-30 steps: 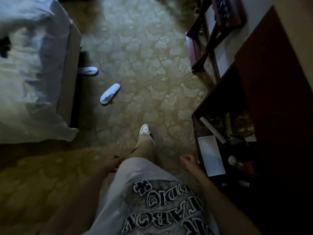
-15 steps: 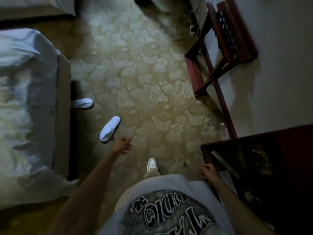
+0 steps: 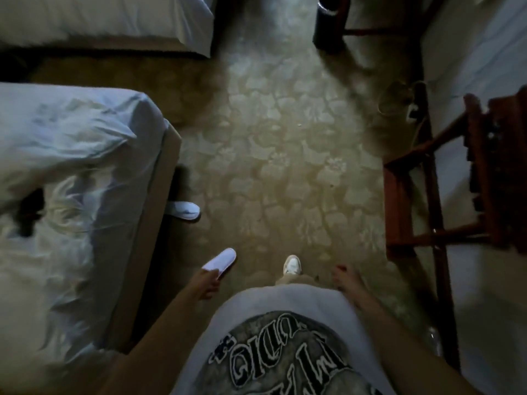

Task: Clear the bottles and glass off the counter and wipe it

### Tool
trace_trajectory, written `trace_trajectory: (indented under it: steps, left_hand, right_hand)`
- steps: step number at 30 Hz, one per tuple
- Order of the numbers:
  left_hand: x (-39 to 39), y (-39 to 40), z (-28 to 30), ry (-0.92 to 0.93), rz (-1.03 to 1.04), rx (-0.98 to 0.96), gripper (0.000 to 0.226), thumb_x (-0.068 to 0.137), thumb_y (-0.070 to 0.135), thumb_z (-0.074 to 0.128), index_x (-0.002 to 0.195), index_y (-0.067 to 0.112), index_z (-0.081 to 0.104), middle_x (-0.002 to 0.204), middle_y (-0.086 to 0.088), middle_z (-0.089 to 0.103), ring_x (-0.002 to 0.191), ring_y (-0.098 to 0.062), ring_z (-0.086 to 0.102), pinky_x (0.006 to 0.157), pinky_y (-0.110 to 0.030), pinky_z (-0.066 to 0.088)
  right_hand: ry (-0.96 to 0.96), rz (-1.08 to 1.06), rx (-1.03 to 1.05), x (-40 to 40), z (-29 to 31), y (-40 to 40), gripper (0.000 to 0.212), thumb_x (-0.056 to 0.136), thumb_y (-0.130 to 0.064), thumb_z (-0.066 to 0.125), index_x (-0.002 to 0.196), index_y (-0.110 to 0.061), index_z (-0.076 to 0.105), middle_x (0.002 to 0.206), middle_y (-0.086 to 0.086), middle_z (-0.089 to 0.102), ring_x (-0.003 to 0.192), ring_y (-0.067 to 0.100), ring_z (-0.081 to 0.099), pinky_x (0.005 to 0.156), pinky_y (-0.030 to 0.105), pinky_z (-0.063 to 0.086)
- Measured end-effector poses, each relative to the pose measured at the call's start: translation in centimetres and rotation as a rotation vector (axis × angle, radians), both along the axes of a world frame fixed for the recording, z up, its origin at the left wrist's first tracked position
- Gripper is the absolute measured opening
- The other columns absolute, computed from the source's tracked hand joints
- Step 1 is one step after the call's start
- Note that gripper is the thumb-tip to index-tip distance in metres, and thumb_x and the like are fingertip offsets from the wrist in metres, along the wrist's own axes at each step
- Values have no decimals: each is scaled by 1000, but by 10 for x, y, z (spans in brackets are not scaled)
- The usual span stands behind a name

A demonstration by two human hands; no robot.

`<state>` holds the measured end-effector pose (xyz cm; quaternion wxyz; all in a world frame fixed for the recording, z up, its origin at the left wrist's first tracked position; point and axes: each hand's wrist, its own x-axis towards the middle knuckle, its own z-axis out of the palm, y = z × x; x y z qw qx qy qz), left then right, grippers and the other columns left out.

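Note:
The counter, its bottles and the glass are out of view. I look down at a patterned carpet (image 3: 285,155) while walking. My left hand (image 3: 207,283) hangs at my side over a white slipper, fingers loosely curled and holding nothing. My right hand (image 3: 345,277) hangs at my other side, also holding nothing. A small clear plastic bottle (image 3: 433,336) seems to stand on the floor by the wall at the lower right, dim and hard to make out.
A bed with rumpled white covers (image 3: 71,195) fills the left, and a second bed (image 3: 114,21) lies beyond it. Two white slippers (image 3: 221,260) (image 3: 184,210) lie beside the bed. A wooden luggage rack (image 3: 445,195) stands at the right wall. A dark bin (image 3: 328,21) stands ahead.
I have walked forward and the view has swung away from the dark counter, which has left the frame. My left hand dropped back to my side. Both hands stay empty.

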<state>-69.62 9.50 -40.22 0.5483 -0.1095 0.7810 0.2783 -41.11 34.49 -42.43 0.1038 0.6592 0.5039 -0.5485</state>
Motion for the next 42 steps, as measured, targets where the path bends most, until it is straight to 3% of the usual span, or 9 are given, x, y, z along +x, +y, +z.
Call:
trace_trajectory:
  steps: [5, 12, 19, 22, 27, 31, 34, 36, 42]
  left_hand:
    - [-73, 62, -2, 7, 120, -57, 18, 97, 19, 50, 85, 7, 57, 75, -10, 55, 56, -18, 45, 42, -11, 30]
    - [-216, 200, -37, -9, 98, -28, 28, 100, 14, 46, 73, 8, 50, 62, -8, 44, 34, -11, 36, 33, -13, 23]
    - [-426, 447, 3, 81, -223, 122, 18, 100, 25, 49, 89, 11, 55, 72, -6, 58, 59, -15, 54, 55, -23, 37]
    - [-490, 544, 31, 213, -262, 224, 20, 99, 27, 51, 104, 8, 57, 86, -7, 64, 69, -17, 59, 61, -26, 44]
    - [-570, 659, 22, 160, -274, 243, 17, 99, 25, 52, 104, 10, 56, 89, -6, 64, 69, -14, 59, 60, -25, 42]
    - [-617, 707, -2, 84, -75, 101, 16, 97, 26, 55, 87, 14, 55, 78, -4, 61, 62, -15, 55, 57, -23, 38]
    - [-638, 728, -4, 39, 102, -19, 20, 96, 29, 56, 89, 11, 61, 78, -7, 64, 64, -18, 60, 61, -27, 44]
    - [-661, 754, -2, 34, 148, -23, 22, 97, 26, 55, 87, 7, 61, 69, -6, 61, 51, -14, 55, 50, -23, 40]
    - [-763, 872, -9, 24, 204, 2, 25, 98, 18, 51, 77, 6, 55, 57, -4, 54, 41, -13, 43, 41, -21, 29]
  right_hand:
    - [159, 194, 103, -162, 38, 159, 30, 97, -27, 51, 121, -9, 55, 112, 7, 62, 98, 20, 60, 71, 30, 48]
    - [39, 290, 67, -268, 8, 275, 22, 96, -28, 53, 113, -14, 54, 109, 7, 63, 102, 26, 62, 85, 39, 50]
    - [-157, 24, -39, -333, 10, 358, 29, 95, -23, 54, 118, -5, 56, 108, 13, 63, 92, 25, 58, 81, 38, 51]
    - [-168, -9, -56, -377, 23, 406, 22, 93, -26, 55, 109, -11, 57, 99, 8, 60, 87, 22, 56, 74, 31, 46]
    - [-136, -28, -76, -467, -1, 514, 27, 94, -22, 54, 115, -6, 58, 112, 12, 62, 95, 26, 55, 84, 35, 44]
    - [-137, 0, -81, -564, -18, 634, 30, 95, -17, 53, 122, -3, 54, 121, 17, 59, 96, 26, 51, 80, 33, 38]
    - [-41, -14, -37, -648, -7, 723, 17, 95, -18, 53, 107, -6, 58, 113, 18, 64, 104, 36, 60, 87, 41, 46]
    - [15, -11, 10, -705, 0, 789, 11, 96, -19, 53, 101, -10, 57, 102, 16, 66, 103, 36, 63, 89, 44, 48]
    - [130, 84, 120, -846, 10, 946, 10, 94, -24, 56, 100, -16, 55, 103, 9, 67, 88, 22, 66, 71, 31, 46]
